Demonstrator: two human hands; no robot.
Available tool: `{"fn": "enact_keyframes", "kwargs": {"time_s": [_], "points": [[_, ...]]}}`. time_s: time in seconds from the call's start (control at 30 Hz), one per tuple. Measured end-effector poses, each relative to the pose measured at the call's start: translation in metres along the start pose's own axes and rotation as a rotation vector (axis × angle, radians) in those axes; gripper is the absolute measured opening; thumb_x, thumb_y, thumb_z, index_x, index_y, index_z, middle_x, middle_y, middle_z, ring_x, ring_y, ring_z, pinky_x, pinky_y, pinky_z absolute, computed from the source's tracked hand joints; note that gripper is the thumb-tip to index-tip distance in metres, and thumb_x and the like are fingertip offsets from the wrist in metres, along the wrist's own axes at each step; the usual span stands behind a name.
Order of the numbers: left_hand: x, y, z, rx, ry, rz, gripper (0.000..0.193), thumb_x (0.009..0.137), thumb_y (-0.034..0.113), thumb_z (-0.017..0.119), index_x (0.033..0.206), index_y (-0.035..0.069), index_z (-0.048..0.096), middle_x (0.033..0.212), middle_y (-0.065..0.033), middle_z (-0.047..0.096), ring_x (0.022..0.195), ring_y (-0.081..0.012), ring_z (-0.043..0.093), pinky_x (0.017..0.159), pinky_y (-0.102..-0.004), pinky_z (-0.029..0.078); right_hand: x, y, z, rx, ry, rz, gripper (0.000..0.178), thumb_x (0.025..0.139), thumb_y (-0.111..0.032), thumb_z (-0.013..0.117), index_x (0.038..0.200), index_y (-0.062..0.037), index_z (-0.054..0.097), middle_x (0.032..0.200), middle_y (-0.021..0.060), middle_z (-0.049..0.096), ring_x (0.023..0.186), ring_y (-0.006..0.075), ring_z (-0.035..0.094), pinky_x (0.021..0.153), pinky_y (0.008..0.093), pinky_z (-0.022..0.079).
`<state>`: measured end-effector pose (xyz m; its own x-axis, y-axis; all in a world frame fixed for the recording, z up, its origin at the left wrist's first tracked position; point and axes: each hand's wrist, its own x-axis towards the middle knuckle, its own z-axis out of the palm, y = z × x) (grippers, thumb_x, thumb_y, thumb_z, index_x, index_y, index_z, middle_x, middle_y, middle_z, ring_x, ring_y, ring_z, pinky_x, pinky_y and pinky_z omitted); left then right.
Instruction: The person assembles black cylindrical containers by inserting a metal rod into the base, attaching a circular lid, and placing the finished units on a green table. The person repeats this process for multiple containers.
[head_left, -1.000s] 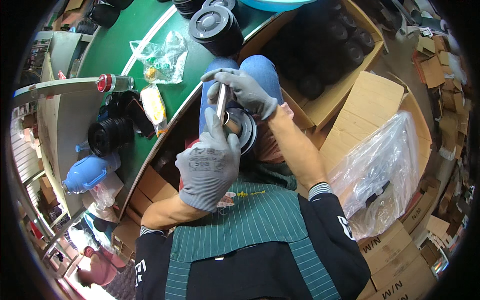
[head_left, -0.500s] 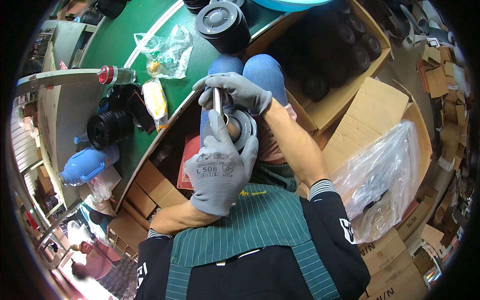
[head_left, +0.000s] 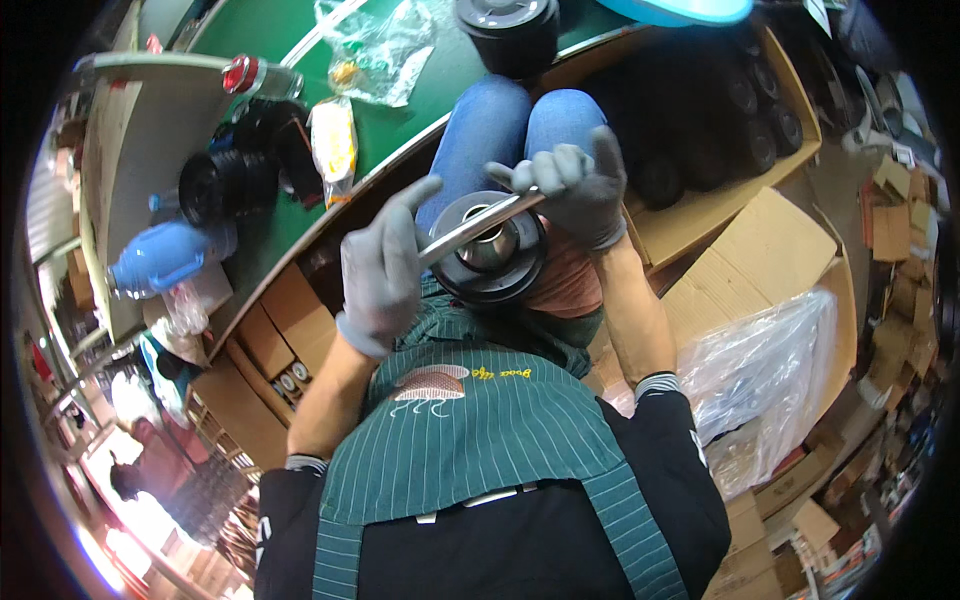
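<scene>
A shiny metal tube point(head_left: 480, 226) slants across in front of me, its right end higher in the picture. My left hand point(head_left: 382, 268), in a grey glove, is closed on its lower left end, the index finger pointing out. At the other end my right hand point(head_left: 582, 188), gloved alike, has its fingers curled round the tube and its thumb raised. Just beneath the tube, a round black base point(head_left: 500, 287) rests on my lap. A silver metal collar point(head_left: 488, 253) stands in its middle, partly covered by the tube.
Black round parts point(head_left: 508, 40) are stacked on the green table point(head_left: 415, 125), near a clear plastic bag point(head_left: 385, 50) and a red-capped bottle point(head_left: 262, 77). A blue jug point(head_left: 165, 262) stands left. Right of my knees, a cardboard box point(head_left: 690, 225) holds several black parts beside plastic film point(head_left: 760, 370).
My hands have moved apart to the tube's two ends. The tube has turned from pointing away from me to lying aslant. More of the black base and collar shows.
</scene>
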<state>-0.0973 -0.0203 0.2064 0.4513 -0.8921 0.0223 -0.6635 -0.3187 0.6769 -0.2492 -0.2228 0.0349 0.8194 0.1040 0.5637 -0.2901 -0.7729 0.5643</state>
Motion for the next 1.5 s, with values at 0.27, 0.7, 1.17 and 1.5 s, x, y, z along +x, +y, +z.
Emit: {"fn": "enact_keyframes", "kwargs": {"time_s": [0.27, 0.7, 1.17, 1.5], "points": [[0.058, -0.061, 0.004, -0.463, -0.326, -0.032, 0.047, 0.112, 0.024, 0.035, 0.132, 0.001, 0.07, 0.073, -0.0048, 0.064, 0.063, -0.0122, 0.06, 0.059, -0.028, 0.048, 0.007, 0.024, -0.074, 1.876, -0.083, 0.651, 0.029, 0.096, -0.02, 0.063, 0.069, -0.0114, 0.057, 0.069, -0.0011, 0.051, 0.069, 0.0189, 0.055, 0.111, 0.055, 0.051], [0.165, -0.059, 0.084, -0.63, -1.095, 0.023, 0.051, 0.112, 0.039, 0.047, 0.107, -0.001, 0.077, 0.069, -0.011, 0.069, 0.057, -0.0171, 0.063, 0.056, -0.0332, 0.051, 0.092, 0.044, -0.132, 1.771, -0.441, -0.292, 0.032, 0.083, -0.028, 0.076, 0.058, -0.0131, 0.063, 0.057, 0.0013, 0.057, 0.059, 0.0216, 0.056, 0.07, 0.0368, 0.051], [0.17, -0.013, 0.14, -0.457, -0.91, 0.587, 0.045, 0.105, 0.036, 0.049, 0.114, 0.006, 0.082, 0.113, -0.0234, 0.077, 0.104, -0.0389, 0.071, 0.096, -0.0467, 0.053, 0.178, 0.021, -0.113, 1.928, -0.835, -0.337, 0.021, 0.083, -0.025, 0.07, 0.092, -0.0072, 0.076, 0.088, 0.0103, 0.073, 0.081, 0.0303, 0.07, 0.081, 0.0423, 0.058], [0.114, -0.061, -0.03, -0.551, 0.031, -0.025, 0.029, 0.106, 0.028, 0.067, 0.116, 0.003, 0.077, 0.102, -0.0163, 0.077, 0.092, -0.0214, 0.074, 0.083, -0.0372, 0.058, 0.131, 0.015, -0.088, 2.561, 0.083, 1.445, 0.056, 0.117, -0.048, 0.021, 0.12, -0.005, 0.057, 0.105, 0.0138, 0.064, 0.104, 0.0302, 0.063, 0.122, 0.0568, 0.038]]}}
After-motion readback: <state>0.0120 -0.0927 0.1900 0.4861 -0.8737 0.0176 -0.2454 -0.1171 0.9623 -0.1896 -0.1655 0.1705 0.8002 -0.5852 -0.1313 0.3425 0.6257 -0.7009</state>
